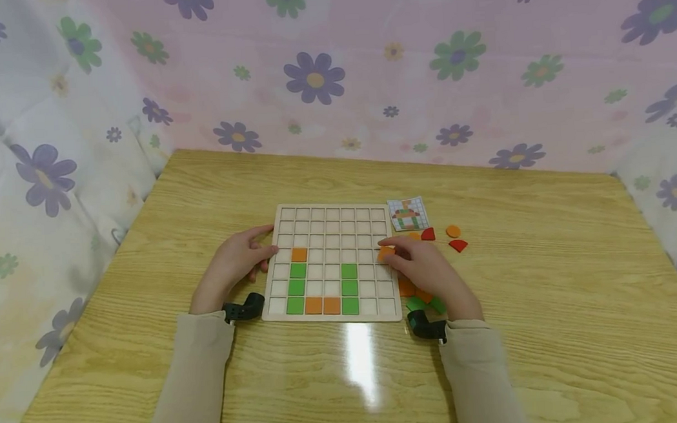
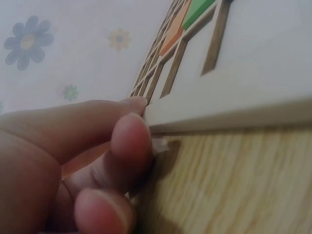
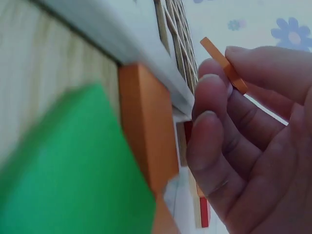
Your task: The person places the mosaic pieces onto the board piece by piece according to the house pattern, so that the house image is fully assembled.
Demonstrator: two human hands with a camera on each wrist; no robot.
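Observation:
A wooden grid board lies on the table, with green and orange square tiles set in its lower rows. My left hand rests against the board's left edge, fingertips touching its side. At the board's right edge my right hand pinches a thin orange square tile, also seen between thumb and fingers in the right wrist view. Loose orange and green tiles lie under that hand by the board.
A small pattern card lies at the board's top right corner. Red and orange rounded pieces sit to its right. Flowered cloth walls the wooden table on three sides.

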